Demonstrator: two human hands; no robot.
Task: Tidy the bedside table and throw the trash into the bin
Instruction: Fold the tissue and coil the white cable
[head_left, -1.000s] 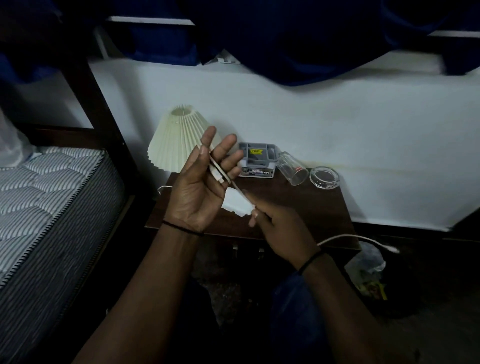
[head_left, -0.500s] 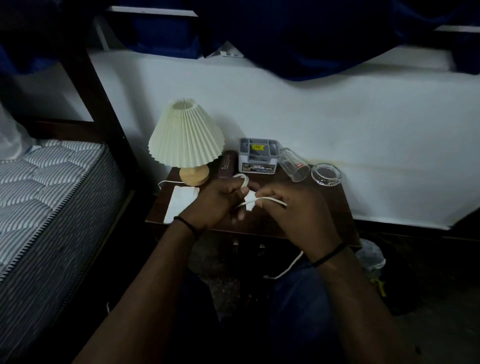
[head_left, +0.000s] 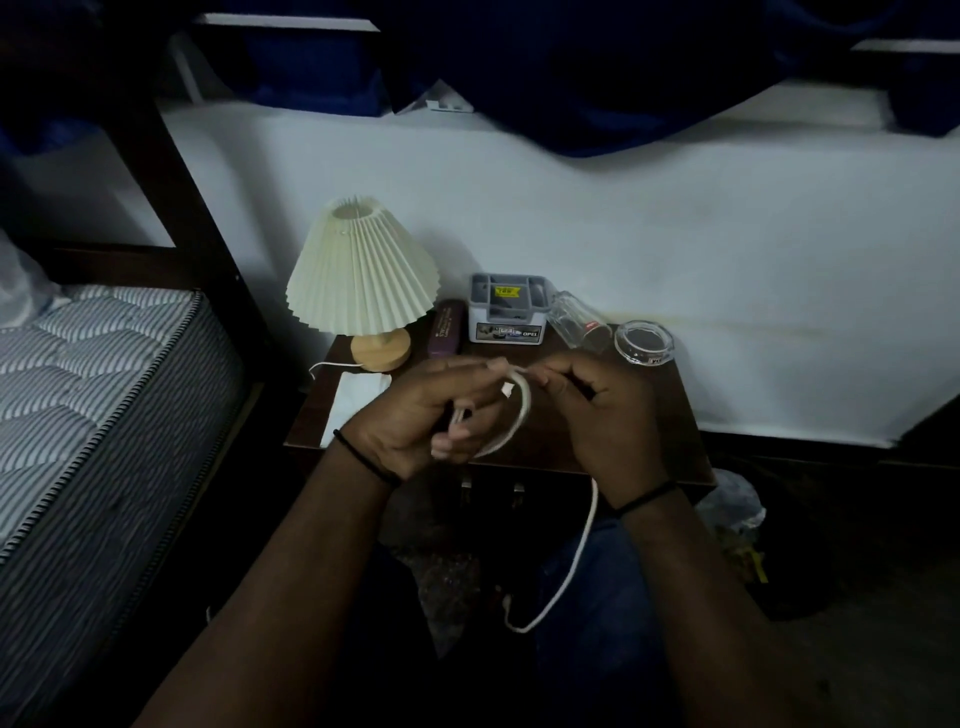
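— Both hands meet at the centre of the frame, over the front of the bedside table (head_left: 670, 415). What are they doing?

— Left hand (head_left: 415, 421) is curled round loops of a white cable (head_left: 522, 415); right hand (head_left: 602, 415) pinches the same cable at the top of the loop, fingertips almost touching the left thumb. A loose tail of it hangs below the right wrist and curls low in the centre of the frame.

— And the big things around them?

— Striped mattress (head_left: 93, 395) fills the left edge, with a dark bed post (head_left: 171, 171) rising at upper left. Dark blue fabric (head_left: 571, 62) hangs across the top, above a white wall.

— On the table itself?

— Pleated cream lamp (head_left: 361, 283) on a wooden base at the back left corner. Right of it a purple case (head_left: 444, 332), then a grey organiser box (head_left: 506, 309), then a clear glass (head_left: 576, 319) lying on its side, then a round glass ashtray (head_left: 643, 343). White paper (head_left: 353, 400) lies flat at the front left, partly behind the left wrist.

— Any bin?

— A clear plastic bag (head_left: 732, 504) shows at lower right, beside the table; too dark to tell more.
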